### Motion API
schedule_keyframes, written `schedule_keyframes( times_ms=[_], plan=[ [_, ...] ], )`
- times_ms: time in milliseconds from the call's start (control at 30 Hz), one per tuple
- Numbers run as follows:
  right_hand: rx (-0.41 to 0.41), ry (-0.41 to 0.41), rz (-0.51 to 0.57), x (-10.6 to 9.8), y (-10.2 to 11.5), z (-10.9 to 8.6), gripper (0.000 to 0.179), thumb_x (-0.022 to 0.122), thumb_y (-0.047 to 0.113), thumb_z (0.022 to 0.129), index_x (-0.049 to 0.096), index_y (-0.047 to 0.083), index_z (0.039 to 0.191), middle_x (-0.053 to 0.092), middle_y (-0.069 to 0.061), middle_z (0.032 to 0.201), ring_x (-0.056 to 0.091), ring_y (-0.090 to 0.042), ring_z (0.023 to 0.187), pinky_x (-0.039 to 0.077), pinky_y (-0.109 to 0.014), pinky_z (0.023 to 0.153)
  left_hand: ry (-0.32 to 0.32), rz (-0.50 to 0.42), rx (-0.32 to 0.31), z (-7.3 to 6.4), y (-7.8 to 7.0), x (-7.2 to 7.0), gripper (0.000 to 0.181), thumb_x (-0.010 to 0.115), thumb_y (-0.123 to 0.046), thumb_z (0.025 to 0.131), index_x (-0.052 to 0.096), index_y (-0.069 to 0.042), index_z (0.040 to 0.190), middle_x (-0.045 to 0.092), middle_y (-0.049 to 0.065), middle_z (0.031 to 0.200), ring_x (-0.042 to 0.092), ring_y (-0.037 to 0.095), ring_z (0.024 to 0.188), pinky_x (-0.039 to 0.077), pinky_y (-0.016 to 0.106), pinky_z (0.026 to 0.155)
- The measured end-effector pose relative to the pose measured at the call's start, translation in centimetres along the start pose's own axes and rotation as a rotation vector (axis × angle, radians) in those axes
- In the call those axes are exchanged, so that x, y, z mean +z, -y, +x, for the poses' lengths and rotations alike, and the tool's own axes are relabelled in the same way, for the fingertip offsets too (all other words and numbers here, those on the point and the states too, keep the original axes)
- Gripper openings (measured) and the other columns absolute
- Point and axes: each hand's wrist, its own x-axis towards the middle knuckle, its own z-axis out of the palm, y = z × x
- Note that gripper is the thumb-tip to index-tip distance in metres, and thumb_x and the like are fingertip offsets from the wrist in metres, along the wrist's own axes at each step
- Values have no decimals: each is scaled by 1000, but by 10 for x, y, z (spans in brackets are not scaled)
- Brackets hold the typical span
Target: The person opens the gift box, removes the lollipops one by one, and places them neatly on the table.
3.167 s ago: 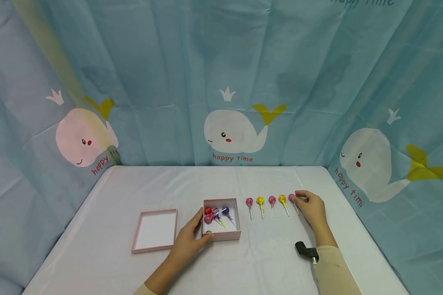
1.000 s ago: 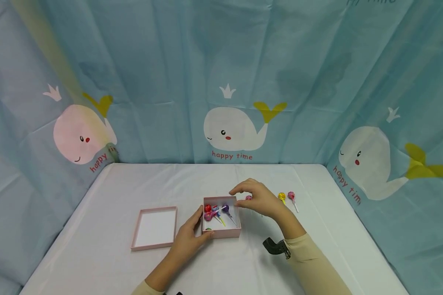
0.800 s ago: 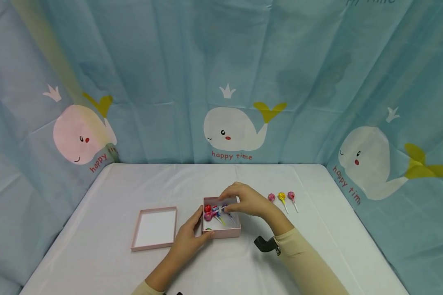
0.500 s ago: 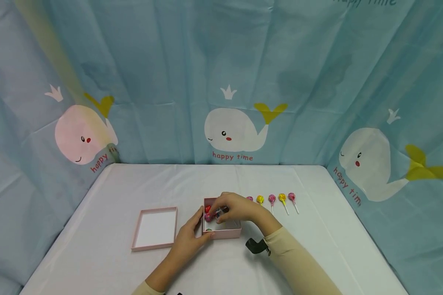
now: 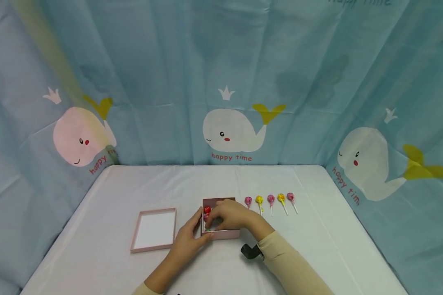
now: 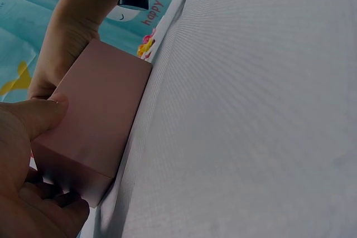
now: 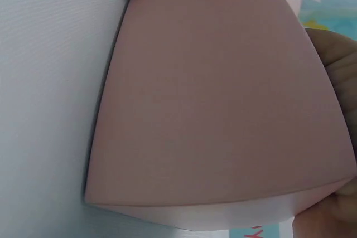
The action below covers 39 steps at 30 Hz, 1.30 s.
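In the head view my left hand grips the left front corner of an open pink box, thumb on its front wall. The left wrist view shows that thumb and the curled fingers on the pink box. My right hand reaches down into the box from the right, its fingers bent among the lollipops; I cannot tell whether they pinch one. A red lollipop and a pink lollipop show at the box's left side, with a bit of green at the front. The right hand hides the other contents.
Right of the box stretches a row of several lollipops, pink and yellow, including a yellow lollipop and the end pink lollipop. A pink-edged box lid lies inside-up at left. Whale-printed curtains border the white table.
The right hand has gone from the row's far-right pink lollipop, which it let go, leftward and down into the box. My left hand keeps its grip on the box.
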Motion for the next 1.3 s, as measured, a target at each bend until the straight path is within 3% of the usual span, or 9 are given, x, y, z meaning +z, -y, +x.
schedule_keyframes(
  times_ms=[333, 833, 1133, 1300],
  plan=[
    [10, 28, -49, 5, 3, 6, 18, 83, 42, 86, 78, 44, 104, 68, 37, 97, 49, 4, 87, 44, -16, 80, -8, 13, -27, -3, 2, -3, 97, 84, -44, 84, 33, -16, 162, 35, 6, 165, 33, 31, 151, 32, 46, 122],
    [11, 63, -34, 1, 10, 18, 13, 84, 35, 86, 79, 38, 98, 66, 28, 91, 52, 6, 91, 48, -18, 88, -13, 19, -12, -2, 1, -5, 97, 84, -41, 84, 33, -14, 162, 35, 6, 165, 34, 30, 151, 33, 46, 121],
    [-11, -2, 40, -1, 6, 15, 16, 85, 30, 86, 77, 31, 99, 66, 25, 93, 53, 3, 94, 48, -12, 86, -27, 31, -17, -1, -1, -4, 97, 85, -38, 83, 33, -12, 161, 36, 10, 164, 36, 31, 150, 35, 46, 121],
    [13, -98, 68, -9, 6, 5, 22, 85, 27, 85, 78, 28, 105, 70, 23, 98, 58, -6, 97, 49, -15, 83, -12, -3, -4, -2, -3, -2, 98, 85, -41, 83, 33, -12, 161, 36, 9, 164, 36, 30, 149, 35, 45, 120]
  ],
)
